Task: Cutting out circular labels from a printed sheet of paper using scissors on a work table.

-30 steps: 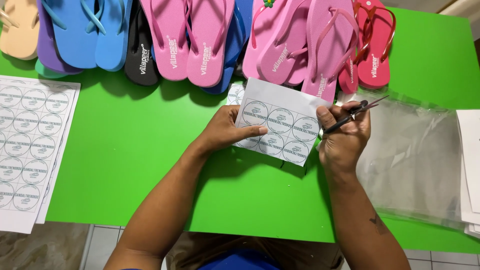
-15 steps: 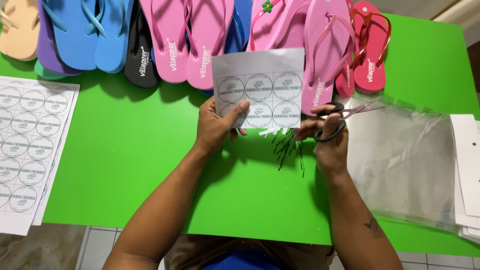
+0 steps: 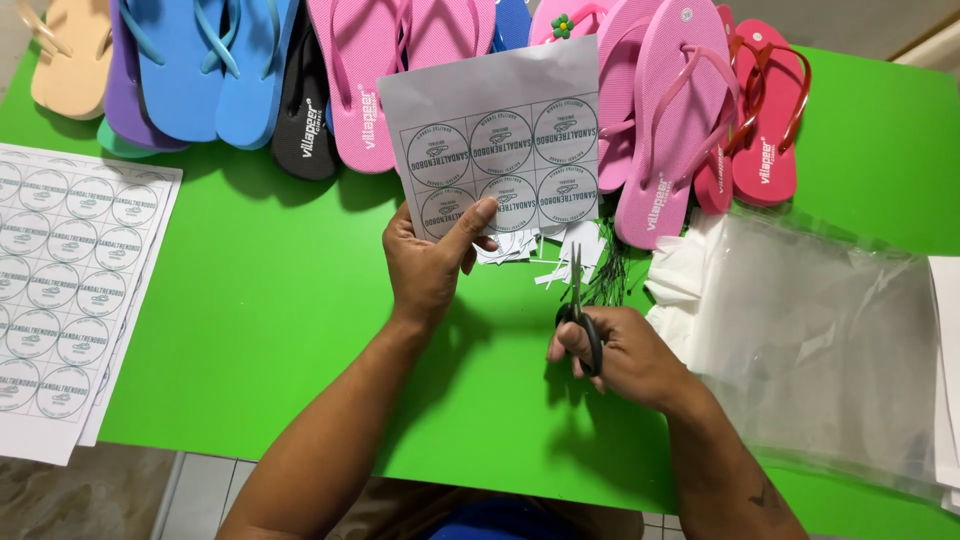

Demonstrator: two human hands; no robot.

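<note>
Green counter carries everything: above it the left hand pinches a cut sticker sheet upright, thumb clamped on its lower edge. Just beside, the right hand grips closed scissors, blades pointing up. Paper scraps, flip-flops and plastic bags surround.

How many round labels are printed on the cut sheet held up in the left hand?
6 on the cut sheet: three along the top row, three along the bottom. The left hand pinches the lower edge, its thumb overlapping the bottom-left label. The right hand holds scissors.
</note>
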